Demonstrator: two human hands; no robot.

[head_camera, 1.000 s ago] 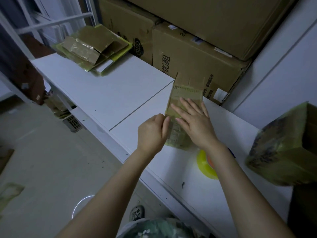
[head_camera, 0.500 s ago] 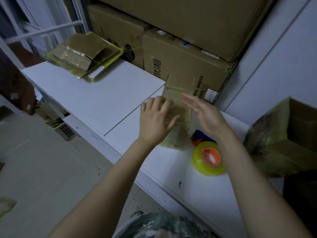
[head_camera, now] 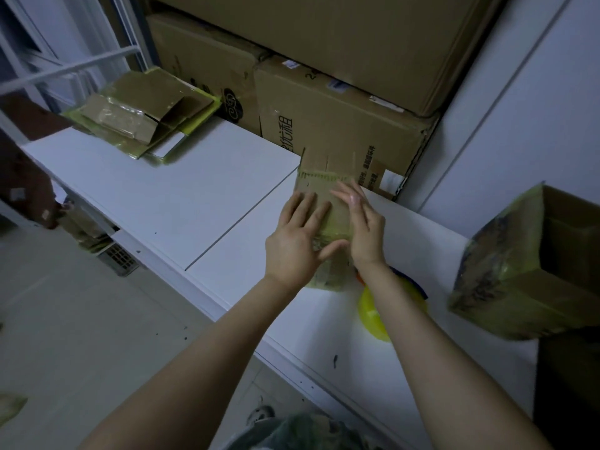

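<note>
Flattening, by the look. Pressing with spread, flat left hand (head_camera: 296, 243) on collapsed brown cardboard box with yellow-green tape (head_camera: 319, 186), lying on white tabletop (head_camera: 194, 196). Smoothing same panel with straight-fingered right hand (head_camera: 366, 233). Next, probably: keeping it flat, reaching right for yellow tape roll (head_camera: 370, 315).

Tape roll (head_camera: 373, 315) half hidden under right forearm.

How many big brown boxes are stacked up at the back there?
3: the top box lies across the stack, the printed box sits under it, and the left box stands beside that one. More may be hidden behind them.
</note>
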